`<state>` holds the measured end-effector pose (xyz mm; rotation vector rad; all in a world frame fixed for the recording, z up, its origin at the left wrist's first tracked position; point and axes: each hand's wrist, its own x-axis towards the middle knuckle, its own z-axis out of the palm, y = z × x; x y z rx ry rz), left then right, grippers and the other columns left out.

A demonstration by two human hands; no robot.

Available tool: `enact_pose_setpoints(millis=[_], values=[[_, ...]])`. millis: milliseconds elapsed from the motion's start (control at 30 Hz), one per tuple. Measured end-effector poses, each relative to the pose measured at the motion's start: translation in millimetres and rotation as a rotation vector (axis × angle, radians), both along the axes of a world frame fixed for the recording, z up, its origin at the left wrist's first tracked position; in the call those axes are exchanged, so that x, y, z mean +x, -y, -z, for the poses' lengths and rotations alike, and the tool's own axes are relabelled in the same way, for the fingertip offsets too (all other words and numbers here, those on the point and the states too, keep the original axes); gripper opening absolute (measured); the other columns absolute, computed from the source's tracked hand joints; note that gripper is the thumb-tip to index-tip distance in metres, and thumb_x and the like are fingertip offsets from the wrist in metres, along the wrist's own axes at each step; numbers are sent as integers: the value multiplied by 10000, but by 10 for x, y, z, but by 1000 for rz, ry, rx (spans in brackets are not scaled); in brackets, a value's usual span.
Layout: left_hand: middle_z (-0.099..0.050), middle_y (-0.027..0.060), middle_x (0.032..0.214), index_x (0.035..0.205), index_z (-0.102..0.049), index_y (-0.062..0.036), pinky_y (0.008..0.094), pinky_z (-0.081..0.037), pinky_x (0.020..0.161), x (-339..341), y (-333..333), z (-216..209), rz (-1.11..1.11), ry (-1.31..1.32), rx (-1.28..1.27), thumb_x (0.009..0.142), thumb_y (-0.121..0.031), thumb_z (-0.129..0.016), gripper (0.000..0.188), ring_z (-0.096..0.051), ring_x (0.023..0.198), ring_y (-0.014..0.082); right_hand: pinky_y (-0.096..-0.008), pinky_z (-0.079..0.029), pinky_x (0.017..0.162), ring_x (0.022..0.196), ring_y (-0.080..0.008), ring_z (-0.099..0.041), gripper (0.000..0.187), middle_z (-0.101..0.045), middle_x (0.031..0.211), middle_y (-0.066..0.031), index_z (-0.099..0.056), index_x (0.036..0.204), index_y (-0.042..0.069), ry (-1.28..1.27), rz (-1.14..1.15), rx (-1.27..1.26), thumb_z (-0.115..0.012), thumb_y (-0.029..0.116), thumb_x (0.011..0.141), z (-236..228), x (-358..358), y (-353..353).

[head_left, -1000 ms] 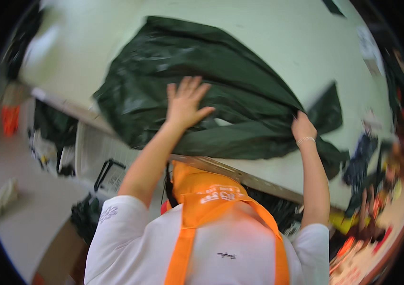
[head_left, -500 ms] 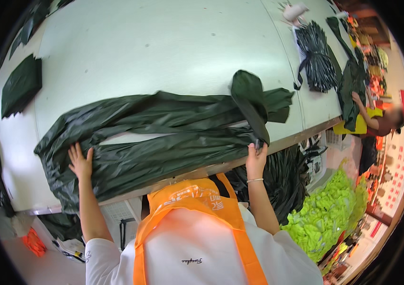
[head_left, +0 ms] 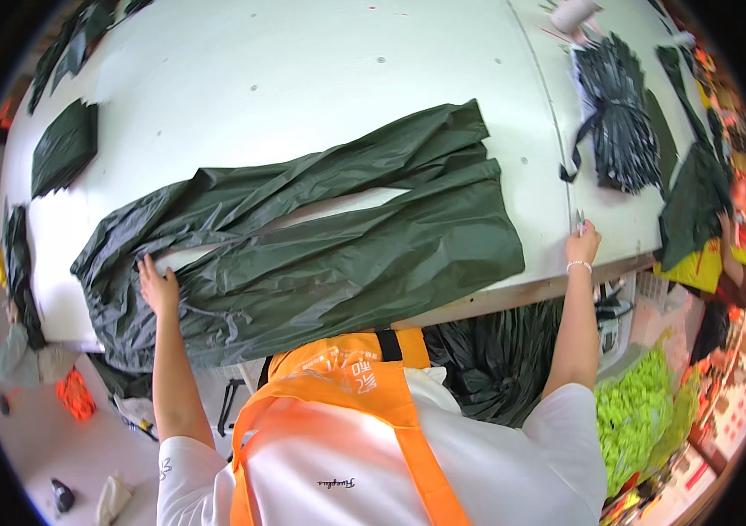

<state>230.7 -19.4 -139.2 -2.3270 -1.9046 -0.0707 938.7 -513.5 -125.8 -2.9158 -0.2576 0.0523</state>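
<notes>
Dark green trousers [head_left: 430, 241] of thin shiny fabric lie across the pale table [head_left: 320, 96], their waist gathered at the left and both legs running to the right. On the fabric near the waist rests my left hand [head_left: 159, 287], its fingers apart. Past the leg ends, close to the front edge of the table, my right hand [head_left: 583, 243] grips small metal snips [head_left: 579, 221] with the tips pointing away from me. It is apart from the trousers.
A tied bundle of black strips [head_left: 614, 123] and a white roll [head_left: 574, 14] lie at the right. Folded dark green fabric [head_left: 64, 147] sits at the left. Black fabric [head_left: 504, 359] and a lime-green pile [head_left: 636, 412] are below the edge. People work at both sides.
My right hand has let go of the near trouser leg and moved right with the snips. The legs, folded over at their ends before, now lie spread flat. My left hand stays near the waist.
</notes>
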Motion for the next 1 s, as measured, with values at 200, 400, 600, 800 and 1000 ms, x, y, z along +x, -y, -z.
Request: enact_pose_setpoints(millis=[200,400,600,800,1000], values=[[-357,207,1407,1382,-345,-77,368,-334,1038,-296,214,123,54,233,-385,707,19,-453,690,-355,1291,353,-408,-417,932,1079,-361,-521,357,-514,1204,-207,-537,1183,5,201,-466,-43,-549,98,839,-193,166,-1188],[-460,173,1333,1288,-461,-73,357,-348,1027,-226,260,-31,33,257,-370,677,-17,-512,616,-420,1246,335,-355,-470,720,760,-257,-612,411,-625,812,-175,-634,945,-10,-214,-614,328,-650,377,807,-442,-227,-2794],[-490,66,1317,1240,-494,-153,497,-304,1007,3,92,-553,-201,145,-158,695,-263,-665,582,-438,1227,268,-251,-458,790,865,-113,-591,413,-671,959,-51,-602,1123,-32,-270,-877,674,-652,274,851,-1471,-306,-3507],[-356,79,1438,1391,-363,-196,492,-226,1080,-436,-124,-153,-95,135,-278,718,-209,-588,710,-303,1335,288,-246,-419,861,901,-113,-574,197,-638,991,-47,-606,1049,-17,-516,-909,1164,-544,98,901,-2301,-50,-2588],[-399,148,1389,1314,-466,-116,394,-323,1051,-577,-104,28,51,282,-212,673,-3,-529,654,-386,1248,353,-268,-429,832,968,-146,-561,328,-635,1010,-51,-633,1067,31,-670,-654,218,-648,204,789,-670,114,-1807]])
